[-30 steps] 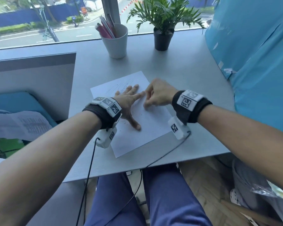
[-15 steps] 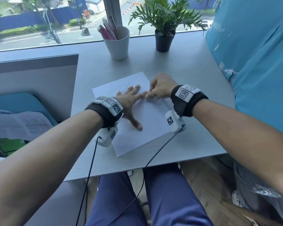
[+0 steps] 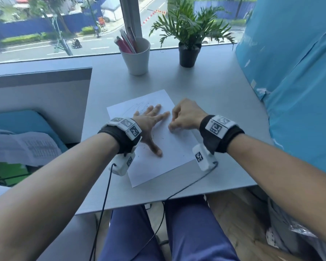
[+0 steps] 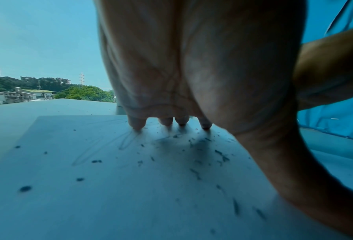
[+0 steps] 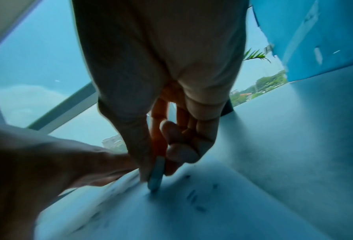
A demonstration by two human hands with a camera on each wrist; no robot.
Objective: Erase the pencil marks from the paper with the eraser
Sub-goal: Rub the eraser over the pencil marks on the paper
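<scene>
A white sheet of paper [image 3: 169, 151] lies tilted on the grey table [image 3: 215, 98], with faint pencil scribbles [image 3: 137, 107] near its far corner. My left hand [image 3: 151, 125] lies flat on the sheet with fingers spread, holding it down. Its fingertips [image 4: 137, 125] press on the pencil lines [image 4: 110, 146]. My right hand [image 3: 184, 117] pinches a small pale eraser [image 5: 156, 175] between thumb and fingers, its lower end touching the paper [image 5: 192, 211]. Dark eraser crumbs [image 4: 194, 172] are scattered over the sheet. The head view hides the eraser behind the right hand.
A white cup of pens [image 3: 136, 55] and a potted plant [image 3: 189, 42] stand at the far edge by the window. A blue covered surface [image 3: 299, 91] rises along the right side. A grey partition [image 3: 40, 95] stands to the left. Cables [image 3: 104, 200] hang off the near table edge.
My right hand slid forward along the paper half a second ago and has now come back toward me and to the right. The left hand stays flat on the sheet.
</scene>
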